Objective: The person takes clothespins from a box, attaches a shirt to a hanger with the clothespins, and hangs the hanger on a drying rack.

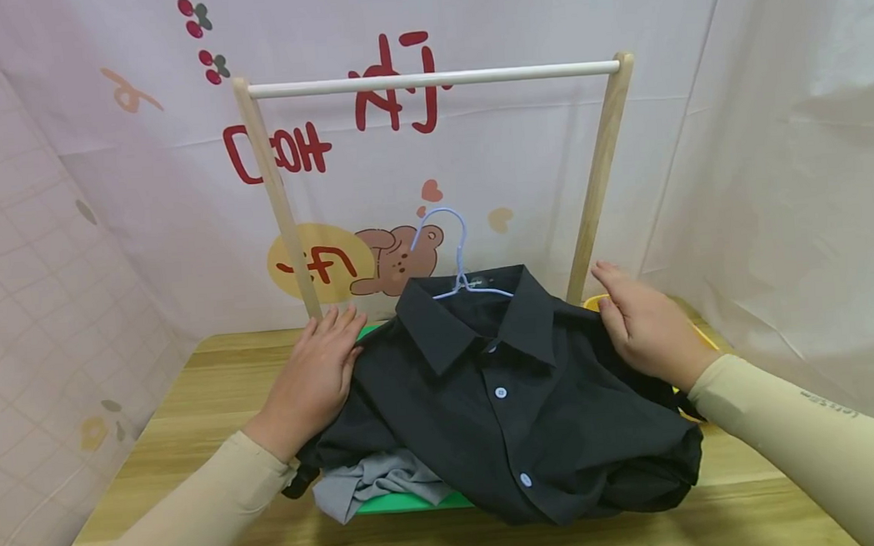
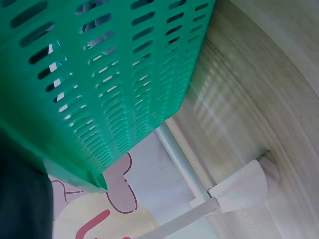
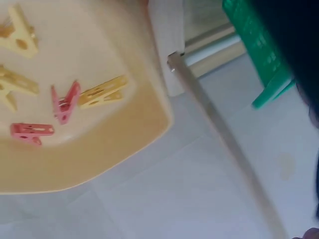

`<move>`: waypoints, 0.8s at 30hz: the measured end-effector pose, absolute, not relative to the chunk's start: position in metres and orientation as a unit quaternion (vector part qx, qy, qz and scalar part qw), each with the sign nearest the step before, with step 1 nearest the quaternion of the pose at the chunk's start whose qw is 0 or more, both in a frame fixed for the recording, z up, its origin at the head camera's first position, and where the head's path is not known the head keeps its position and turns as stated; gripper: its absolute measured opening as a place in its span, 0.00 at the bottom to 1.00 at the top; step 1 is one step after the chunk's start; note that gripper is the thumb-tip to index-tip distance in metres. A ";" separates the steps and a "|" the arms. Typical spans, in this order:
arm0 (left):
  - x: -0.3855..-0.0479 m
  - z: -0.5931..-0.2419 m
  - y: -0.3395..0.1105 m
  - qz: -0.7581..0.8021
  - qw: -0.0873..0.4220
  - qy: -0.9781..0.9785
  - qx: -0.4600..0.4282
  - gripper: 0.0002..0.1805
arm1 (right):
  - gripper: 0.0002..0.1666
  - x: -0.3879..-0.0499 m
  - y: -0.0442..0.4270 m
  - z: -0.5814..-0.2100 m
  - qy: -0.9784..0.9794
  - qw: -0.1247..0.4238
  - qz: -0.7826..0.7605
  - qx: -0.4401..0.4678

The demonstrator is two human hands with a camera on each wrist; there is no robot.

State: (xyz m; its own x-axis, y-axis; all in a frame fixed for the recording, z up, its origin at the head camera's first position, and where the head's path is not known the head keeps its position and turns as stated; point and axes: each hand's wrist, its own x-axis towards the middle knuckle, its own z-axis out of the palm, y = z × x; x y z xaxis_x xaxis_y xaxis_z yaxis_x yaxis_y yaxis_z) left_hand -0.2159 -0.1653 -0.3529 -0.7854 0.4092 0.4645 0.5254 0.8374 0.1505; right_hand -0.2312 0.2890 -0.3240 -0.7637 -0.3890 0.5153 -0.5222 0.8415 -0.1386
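A black button-up shirt [image 1: 446,414] lies over a green slotted basket [image 1: 413,501], its collar toward the rack. A light purple hanger [image 1: 461,265] sits inside the collar with its hook upright. My left hand [image 1: 312,385] rests on the shirt's left shoulder, fingers extended. At the other shoulder, my right hand [image 1: 646,323] touches the cloth with its thumb side, fingers straight. Grey cloth [image 1: 378,477] shows beneath the shirt. The left wrist view shows the basket [image 2: 124,64] from the side; neither wrist view shows clearly how the fingers lie.
Behind the basket stands a wooden rack with a white crossbar [image 1: 433,80]. A yellow basin [image 3: 99,167] at the right holds several clothespins, including a pink clothespin [image 3: 65,102]. Everything stands on a wood-grain table [image 1: 226,386] before a printed curtain [image 1: 520,159].
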 end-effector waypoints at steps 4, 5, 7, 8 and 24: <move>-0.216 -0.354 -0.167 -0.136 0.215 -0.934 -0.250 0.26 | 0.30 -0.240 0.301 -0.320 -0.949 0.203 0.139 0.195; -0.215 -0.354 -0.168 -0.135 0.216 -0.934 -0.251 0.26 | 0.30 -0.243 0.305 -0.320 -0.955 0.187 0.138 0.182; -0.215 -0.355 -0.169 -0.134 0.220 -0.933 -0.252 0.26 | 0.31 -0.248 0.312 -0.321 -0.966 0.158 0.133 0.158; -0.214 -0.355 -0.169 -0.134 0.220 -0.932 -0.253 0.26 | 0.31 -0.250 0.316 -0.322 -0.971 0.141 0.129 0.146; -0.212 -0.357 -0.179 -0.129 0.236 -0.929 -0.253 0.26 | 0.05 -0.257 0.372 -0.356 -0.985 -0.051 -0.009 0.165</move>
